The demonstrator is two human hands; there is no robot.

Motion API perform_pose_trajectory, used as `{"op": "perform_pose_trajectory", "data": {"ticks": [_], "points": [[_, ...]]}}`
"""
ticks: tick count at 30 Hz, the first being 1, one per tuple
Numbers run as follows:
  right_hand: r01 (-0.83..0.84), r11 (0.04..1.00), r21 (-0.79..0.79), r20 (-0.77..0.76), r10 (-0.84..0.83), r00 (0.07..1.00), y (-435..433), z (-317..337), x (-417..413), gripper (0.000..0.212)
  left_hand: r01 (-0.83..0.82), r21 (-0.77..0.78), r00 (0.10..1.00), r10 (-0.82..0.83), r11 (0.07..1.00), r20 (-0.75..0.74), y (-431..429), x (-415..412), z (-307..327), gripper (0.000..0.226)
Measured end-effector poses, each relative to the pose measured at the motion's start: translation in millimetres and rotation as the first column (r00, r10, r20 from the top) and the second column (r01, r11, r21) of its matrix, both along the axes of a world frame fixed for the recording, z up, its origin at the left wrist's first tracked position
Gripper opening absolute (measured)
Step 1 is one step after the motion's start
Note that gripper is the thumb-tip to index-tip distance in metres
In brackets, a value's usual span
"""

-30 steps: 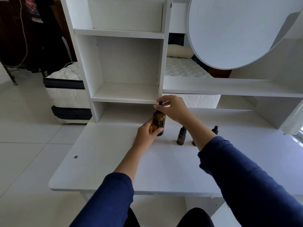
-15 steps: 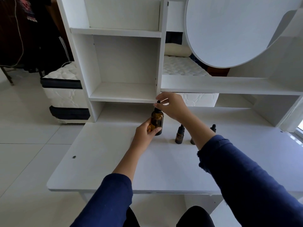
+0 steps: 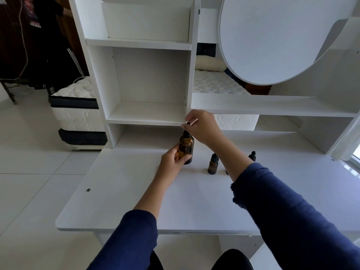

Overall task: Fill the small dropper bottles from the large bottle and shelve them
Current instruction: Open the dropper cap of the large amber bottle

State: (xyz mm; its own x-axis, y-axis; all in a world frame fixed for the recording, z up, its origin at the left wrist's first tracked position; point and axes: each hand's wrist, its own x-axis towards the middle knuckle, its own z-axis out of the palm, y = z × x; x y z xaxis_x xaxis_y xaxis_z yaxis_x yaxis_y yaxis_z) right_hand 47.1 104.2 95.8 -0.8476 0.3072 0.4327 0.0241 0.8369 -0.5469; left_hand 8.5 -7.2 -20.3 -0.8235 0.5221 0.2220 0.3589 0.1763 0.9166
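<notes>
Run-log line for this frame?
left hand grips large bottle | right hand pinches dropper cap | small dropper bottles on desk, unshelved

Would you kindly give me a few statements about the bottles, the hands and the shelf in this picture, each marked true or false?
1. The left hand grips the large amber bottle, which stands upright on the desk. True.
2. The right hand pinches that bottle's dropper top. True.
3. One small bottle already stands on a shelf. False: no bottle shows on the shelf; the small dropper bottle stands upright on the desk.
4. The small bottles stand to the left of the large one. False: they stand to its right, the second small bottle partly hidden behind the right forearm.
</notes>
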Motion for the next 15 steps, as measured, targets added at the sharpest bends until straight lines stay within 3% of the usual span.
{"op": "perform_pose_trajectory", "data": {"ticks": [5, 9, 15], "points": [[0.025, 0.998, -0.058, 0.011, -0.025, 1.0, -1.2, 3.5, -1.5, 0.012, 0.01, 0.009, 1.0, -0.01, 1.0, 0.015, -0.7, 0.0, -0.5, 0.053], [-0.035, 0.991, -0.125, 0.023, 0.038, 0.999, -3.0, 7.1, 4.2, 0.034, 0.013, 0.015, 1.0, -0.013, 1.0, 0.015, -0.2, 0.2, 0.8, 0.053], [0.071, 0.99, -0.126, 0.021, -0.069, 0.997, -4.2, -5.0, -1.0, 0.019, 0.008, 0.002, 1.0, -0.008, 1.0, 0.005, -0.2, -1.4, -1.6, 0.054]]}}
